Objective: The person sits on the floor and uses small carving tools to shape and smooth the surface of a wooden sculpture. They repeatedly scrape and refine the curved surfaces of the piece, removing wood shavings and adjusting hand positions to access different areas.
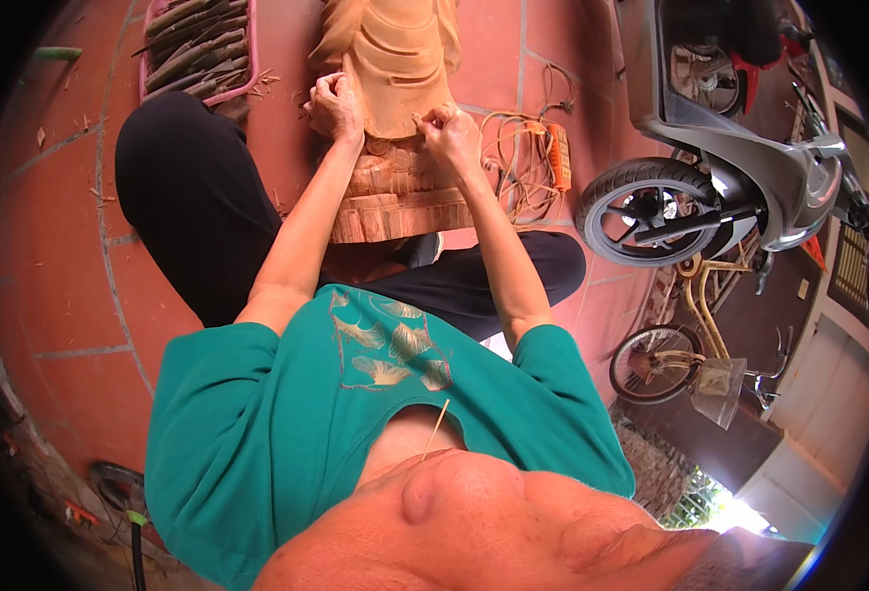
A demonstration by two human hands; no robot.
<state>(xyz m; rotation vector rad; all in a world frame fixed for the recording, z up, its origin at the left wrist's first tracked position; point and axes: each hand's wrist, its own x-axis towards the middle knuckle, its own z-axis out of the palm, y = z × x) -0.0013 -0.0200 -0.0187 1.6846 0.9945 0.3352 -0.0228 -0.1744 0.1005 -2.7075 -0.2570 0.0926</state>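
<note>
Pale raw timber fills the top middle of my head view: a carved wooden statue (395,108) lying on the red tiled floor (50,256), its long axis running away from me toward the top edge. The stepped, ridged base faces me, resting between the black-trousered legs, and the body with smooth, flowing carved folds points away. Its upper end is cut off by the frame.

From where I watch, the left hand (334,106) sits curled against the statue's left flank, grip closed on the wood edge or on something small; I cannot tell which. The right hand (451,135) is bunched on the right flank, fingers pinched together on what may be a thin tool or scrap of abrasive, too small to make out. Both hands touch the carving.

Beside the left knee lies a pink tray (198,49) of long dark chisels, with wood chips scattered around it. Just right of the statue sits a tangle of tan cord with an orange power strip (558,156). Farther right stand a grey scooter (720,167) and, below it, a cream bicycle (695,340). A thin stick (436,430) hangs over the teal shirt.
</note>
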